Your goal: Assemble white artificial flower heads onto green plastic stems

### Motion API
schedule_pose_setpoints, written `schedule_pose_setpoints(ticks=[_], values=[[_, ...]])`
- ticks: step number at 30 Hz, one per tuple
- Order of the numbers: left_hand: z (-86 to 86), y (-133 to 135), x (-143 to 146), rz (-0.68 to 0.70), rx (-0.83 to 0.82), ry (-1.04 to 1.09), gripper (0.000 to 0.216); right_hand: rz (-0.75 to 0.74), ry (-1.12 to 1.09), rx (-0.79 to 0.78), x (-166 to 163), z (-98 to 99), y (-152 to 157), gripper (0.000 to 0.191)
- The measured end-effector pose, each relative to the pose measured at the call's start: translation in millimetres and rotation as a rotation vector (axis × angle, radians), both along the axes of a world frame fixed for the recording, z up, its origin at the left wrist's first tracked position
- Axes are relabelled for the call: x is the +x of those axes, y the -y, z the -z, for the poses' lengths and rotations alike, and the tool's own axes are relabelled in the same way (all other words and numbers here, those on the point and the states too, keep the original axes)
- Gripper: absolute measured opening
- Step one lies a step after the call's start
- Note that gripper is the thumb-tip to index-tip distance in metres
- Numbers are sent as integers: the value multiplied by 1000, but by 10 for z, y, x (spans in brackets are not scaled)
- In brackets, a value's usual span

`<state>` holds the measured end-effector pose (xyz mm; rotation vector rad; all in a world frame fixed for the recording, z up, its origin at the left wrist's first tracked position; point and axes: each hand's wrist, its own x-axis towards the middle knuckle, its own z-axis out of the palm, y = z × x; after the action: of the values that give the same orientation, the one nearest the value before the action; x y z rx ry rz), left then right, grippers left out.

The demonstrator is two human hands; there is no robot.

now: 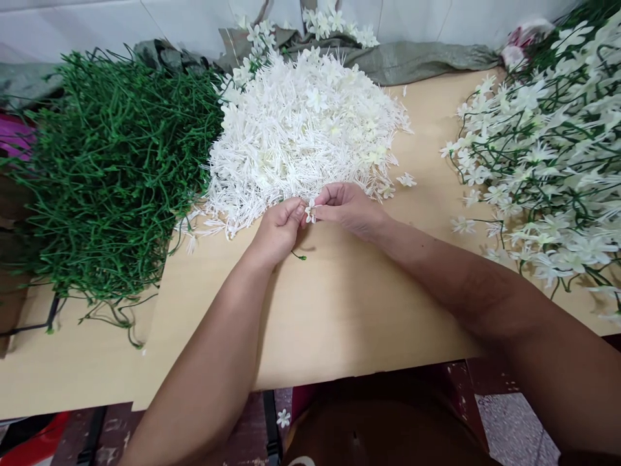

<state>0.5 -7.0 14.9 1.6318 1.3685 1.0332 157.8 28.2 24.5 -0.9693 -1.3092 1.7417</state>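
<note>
My left hand (pixel 284 226) and my right hand (pixel 350 210) meet above the table, fingertips almost touching. Between them shows a small white artificial flower (pixel 310 211), pinched by the right thumb and forefinger. The left fingers are closed around a green plastic stem (pixel 301 257), whose tip pokes out below that hand; most of it is hidden. Whether the stem is inside the flower cannot be made out. Just beyond both hands rises a heap of loose white flowers (pixel 301 129). A pile of green stems (pixel 116 162) lies to the left.
On the right lie many white flowers on green stems (pixel 533 188). Grey-green cloth (pixel 417 61) runs along the tiled wall (pixel 412 19). The light wooden table (pixel 310 323) has its front edge close to my body. One white flower (pixel 283 418) is below that edge.
</note>
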Motion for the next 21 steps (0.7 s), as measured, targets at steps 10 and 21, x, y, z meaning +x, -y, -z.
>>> schedule_pose_setpoints(ticks=[10, 21], values=[[30, 8, 13, 5, 20, 64, 47, -25, -46, -48, 20, 6, -32, 15], [-13, 7, 86, -48, -18, -51, 37, -1, 5, -23, 10, 15, -23, 18]])
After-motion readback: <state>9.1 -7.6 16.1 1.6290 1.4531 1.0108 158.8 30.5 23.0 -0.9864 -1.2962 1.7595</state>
